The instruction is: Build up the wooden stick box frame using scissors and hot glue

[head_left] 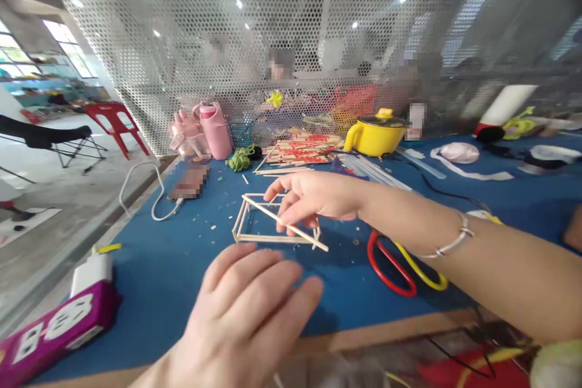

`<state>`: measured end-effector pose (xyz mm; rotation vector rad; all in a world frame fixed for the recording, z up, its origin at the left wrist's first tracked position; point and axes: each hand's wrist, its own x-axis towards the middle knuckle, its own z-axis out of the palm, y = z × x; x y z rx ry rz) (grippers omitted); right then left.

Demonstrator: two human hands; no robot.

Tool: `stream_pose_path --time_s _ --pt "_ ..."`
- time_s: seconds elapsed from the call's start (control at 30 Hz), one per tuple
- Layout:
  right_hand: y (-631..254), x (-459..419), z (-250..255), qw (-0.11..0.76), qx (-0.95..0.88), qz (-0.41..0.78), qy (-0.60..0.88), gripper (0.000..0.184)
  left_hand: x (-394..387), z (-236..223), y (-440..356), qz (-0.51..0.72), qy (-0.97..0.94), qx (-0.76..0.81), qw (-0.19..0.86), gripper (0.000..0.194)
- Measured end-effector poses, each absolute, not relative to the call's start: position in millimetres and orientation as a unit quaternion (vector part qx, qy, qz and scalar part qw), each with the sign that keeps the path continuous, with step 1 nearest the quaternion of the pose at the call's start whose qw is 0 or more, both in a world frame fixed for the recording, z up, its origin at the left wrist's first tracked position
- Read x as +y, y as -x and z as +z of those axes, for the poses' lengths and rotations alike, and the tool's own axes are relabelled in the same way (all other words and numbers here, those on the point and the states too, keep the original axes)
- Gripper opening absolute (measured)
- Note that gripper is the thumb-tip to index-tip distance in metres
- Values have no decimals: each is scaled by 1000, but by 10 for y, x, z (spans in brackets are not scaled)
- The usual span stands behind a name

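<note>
A small open frame of pale wooden sticks [259,237] stands on the blue table top, shaped like a rectangular box outline. Above it my right hand [313,200] reaches in from the right, its thumb and fingers closed on a loose wooden stick [304,235]. That stick slants across the frame from upper left to lower right; whether it touches the frame I cannot tell. My left hand [254,303] is in front of the frame, slightly blurred, fingers apart and loosely bent, holding nothing.
Red-and-yellow-handled scissors [391,273] lie right of the frame. Behind are a pile of sticks [300,150], green yarn [240,159], a pink bottle [216,133] and a yellow pot [377,134]. A phone [190,183] and a purple power bank [59,333] lie left. Perforated metal screening [182,24] rises behind.
</note>
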<state>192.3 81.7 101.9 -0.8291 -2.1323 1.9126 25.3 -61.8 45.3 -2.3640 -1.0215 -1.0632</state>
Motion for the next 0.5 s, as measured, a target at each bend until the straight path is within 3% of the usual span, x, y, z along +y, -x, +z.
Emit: stream_pose_path --time_s 0.17,0.27,0.33,0.4,0.5 --pt "-1937 384 1019 93 -603 734 297 35 -518 505 -570 -416 849 -304 122 28" --pt "-2157 188 942 129 -633 706 290 26 -572 543 -607 -452 844 -267 111 22" --pt "-2436 81 832 172 -720 560 374 23 -703 596 -625 -461 840 -272 90 22" --pt "-2772 -5 660 199 -770 279 538 28 -874 629 -668 -462 830 -311 14 21" --pt "-3209 -60 347 201 -727 152 639 25 -1082 561 -799 -429 783 -407 -193 18"
